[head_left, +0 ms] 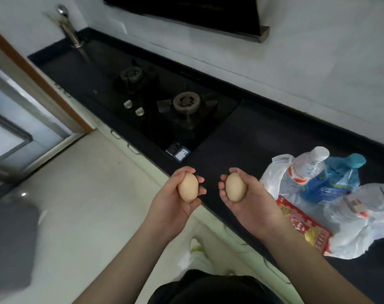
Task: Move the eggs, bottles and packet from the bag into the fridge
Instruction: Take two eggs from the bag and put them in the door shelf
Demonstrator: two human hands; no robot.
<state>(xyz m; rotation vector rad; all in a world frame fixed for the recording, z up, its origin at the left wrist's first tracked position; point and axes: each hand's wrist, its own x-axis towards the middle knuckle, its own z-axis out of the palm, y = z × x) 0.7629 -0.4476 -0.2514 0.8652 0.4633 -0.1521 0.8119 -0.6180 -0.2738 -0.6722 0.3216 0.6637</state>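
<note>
Each hand cups one egg, palms up, above the front edge of the black counter point(263, 132). The left hand point(177, 202) curls its fingers around a pale tan, smooth, matte egg point(188, 187), long axis pointing toward twelve o'clock; the right hand point(250, 200) wraps a second egg point(235, 187) of the same colour and shape, thumb over its top. The two eggs sit side by side, apart. At three o'clock from the right hand a crumpled white plastic bag point(362, 233) lies open on the counter, holding a clear bottle with a white cap point(305, 170), a blue bottle with a teal cap point(335, 181), a third clear bottle point(366, 205) lying on its side, and a red and yellow packet point(305, 222). At eleven o'clock is a two-burner stove point(164, 102).
</note>
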